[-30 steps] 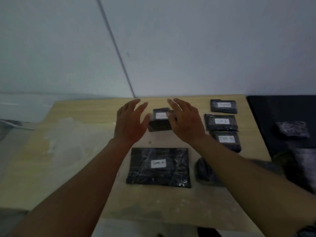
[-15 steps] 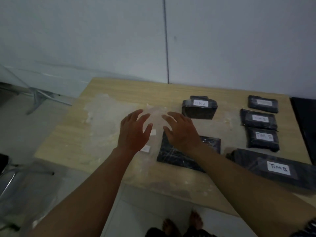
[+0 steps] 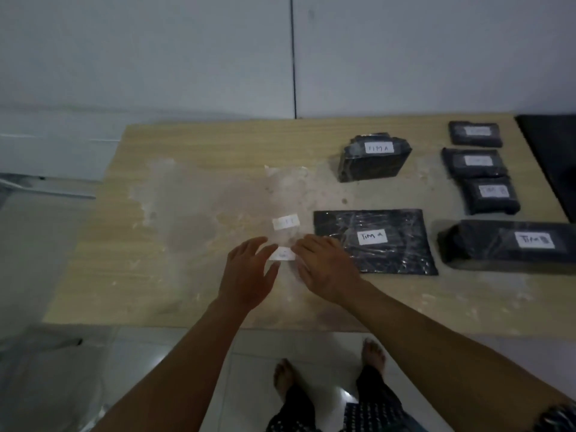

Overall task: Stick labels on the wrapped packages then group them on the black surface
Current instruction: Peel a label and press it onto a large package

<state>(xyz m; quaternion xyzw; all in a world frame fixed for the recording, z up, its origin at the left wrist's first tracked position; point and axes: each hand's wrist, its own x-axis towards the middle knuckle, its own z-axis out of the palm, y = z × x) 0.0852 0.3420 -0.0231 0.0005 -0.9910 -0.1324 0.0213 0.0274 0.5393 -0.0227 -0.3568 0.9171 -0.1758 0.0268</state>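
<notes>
Two loose white labels lie on the wooden table (image 3: 193, 157): the farther label (image 3: 285, 222) and the nearer label (image 3: 282, 254). My left hand (image 3: 247, 275) and my right hand (image 3: 327, 266) hover on either side of the nearer label, fingers spread and holding nothing. A flat black wrapped package marked TIM A (image 3: 374, 241) lies just right of my right hand. A thicker TIM A package (image 3: 372, 160) sits behind it. Three small labelled packages (image 3: 475, 162) line up at the right, and a long TIM B package (image 3: 511, 243) lies in front of them.
The black surface (image 3: 551, 151) borders the table's right edge. A clear plastic sheet (image 3: 218, 194) covers the middle of the table under the labels. White wall stands behind. My bare feet (image 3: 372, 353) show on the tiled floor below the table's front edge.
My hands pulled back from the thick TIM A package and came down toward me over the loose labels. The view swung left and down, bringing the labels into sight.
</notes>
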